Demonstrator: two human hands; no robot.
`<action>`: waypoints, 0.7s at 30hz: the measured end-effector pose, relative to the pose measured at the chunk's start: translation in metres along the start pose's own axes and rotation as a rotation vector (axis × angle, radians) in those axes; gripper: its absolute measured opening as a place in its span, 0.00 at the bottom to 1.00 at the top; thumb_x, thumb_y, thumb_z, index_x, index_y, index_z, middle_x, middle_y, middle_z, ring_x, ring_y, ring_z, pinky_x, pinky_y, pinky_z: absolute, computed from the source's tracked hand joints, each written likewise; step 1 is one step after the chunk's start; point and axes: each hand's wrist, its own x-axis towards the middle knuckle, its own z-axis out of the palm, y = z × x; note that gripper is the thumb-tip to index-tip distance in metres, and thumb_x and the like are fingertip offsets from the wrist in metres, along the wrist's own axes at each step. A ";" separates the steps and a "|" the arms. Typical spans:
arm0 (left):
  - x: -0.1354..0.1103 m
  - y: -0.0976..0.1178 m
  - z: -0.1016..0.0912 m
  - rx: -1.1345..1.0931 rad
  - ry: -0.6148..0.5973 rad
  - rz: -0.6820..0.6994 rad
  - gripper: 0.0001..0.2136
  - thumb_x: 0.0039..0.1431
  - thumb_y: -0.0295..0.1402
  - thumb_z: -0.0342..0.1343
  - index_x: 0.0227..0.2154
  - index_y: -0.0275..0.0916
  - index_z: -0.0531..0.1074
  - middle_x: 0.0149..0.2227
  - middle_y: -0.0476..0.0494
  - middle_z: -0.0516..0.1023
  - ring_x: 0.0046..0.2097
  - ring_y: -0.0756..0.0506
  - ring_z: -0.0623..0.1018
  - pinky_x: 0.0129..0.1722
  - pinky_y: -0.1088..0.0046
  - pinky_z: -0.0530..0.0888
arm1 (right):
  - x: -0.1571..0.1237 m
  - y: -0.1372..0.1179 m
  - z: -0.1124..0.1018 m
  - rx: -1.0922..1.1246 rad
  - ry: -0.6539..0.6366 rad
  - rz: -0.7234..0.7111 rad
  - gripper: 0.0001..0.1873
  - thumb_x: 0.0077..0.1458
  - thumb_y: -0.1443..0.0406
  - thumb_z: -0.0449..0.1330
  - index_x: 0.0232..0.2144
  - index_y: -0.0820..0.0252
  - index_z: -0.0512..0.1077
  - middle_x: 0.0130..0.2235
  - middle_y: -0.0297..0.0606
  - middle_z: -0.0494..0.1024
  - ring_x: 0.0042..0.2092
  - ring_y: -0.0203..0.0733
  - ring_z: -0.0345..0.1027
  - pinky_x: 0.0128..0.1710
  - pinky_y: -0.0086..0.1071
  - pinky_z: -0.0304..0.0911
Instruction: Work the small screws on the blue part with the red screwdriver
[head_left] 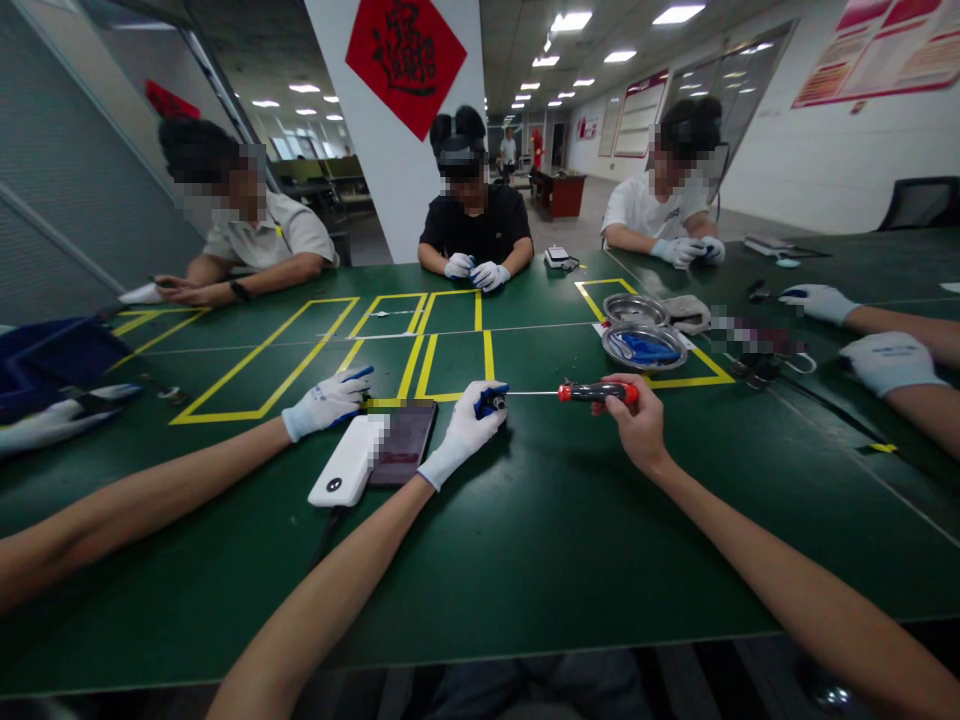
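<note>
My left hand (466,432), in a white glove with blue fingertips, is closed around a small dark round part (491,403) whose kind I cannot make out. My bare right hand (636,420) grips the handle of a red and black screwdriver (592,392). Its thin metal shaft points left, and the tip is at or near the dark part; contact is too small to judge. Just left of my left wrist lie a dark phone (405,450) and a white power bank (346,462) with a cable.
A neighbour's gloved hand (328,402) rests left of the phone; another person's gloved hands (889,362) are at right. Two metal bowls (643,347), one with blue material inside, stand beyond my right hand. Yellow tape (416,365) marks the green table (540,560). Three people sit opposite.
</note>
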 end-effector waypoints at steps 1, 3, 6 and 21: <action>0.000 0.001 0.000 0.017 -0.003 0.026 0.16 0.50 0.29 0.57 0.44 0.41 0.72 0.45 0.42 0.73 0.47 0.44 0.73 0.51 0.64 0.69 | 0.000 -0.001 0.000 -0.007 -0.003 -0.007 0.14 0.53 0.62 0.58 0.42 0.58 0.67 0.38 0.37 0.72 0.32 0.40 0.72 0.35 0.38 0.72; 0.000 0.004 0.000 0.050 -0.006 0.077 0.16 0.51 0.29 0.57 0.44 0.41 0.73 0.45 0.42 0.73 0.48 0.44 0.73 0.52 0.63 0.68 | -0.001 -0.002 -0.001 -0.027 -0.001 -0.019 0.13 0.53 0.61 0.58 0.42 0.58 0.67 0.36 0.36 0.72 0.32 0.40 0.71 0.34 0.37 0.71; -0.001 0.006 0.000 0.090 -0.011 0.133 0.15 0.52 0.29 0.57 0.44 0.42 0.74 0.45 0.42 0.74 0.49 0.44 0.73 0.53 0.63 0.67 | 0.000 -0.004 -0.003 -0.075 0.016 -0.016 0.12 0.54 0.60 0.57 0.41 0.58 0.68 0.32 0.34 0.71 0.29 0.39 0.69 0.29 0.34 0.69; -0.003 0.008 0.002 0.048 0.060 -0.074 0.22 0.50 0.30 0.59 0.50 0.42 0.68 0.43 0.43 0.77 0.41 0.44 0.76 0.47 0.65 0.71 | 0.000 -0.006 -0.005 -0.002 0.143 -0.077 0.13 0.55 0.60 0.56 0.43 0.57 0.67 0.36 0.36 0.73 0.30 0.39 0.71 0.33 0.36 0.71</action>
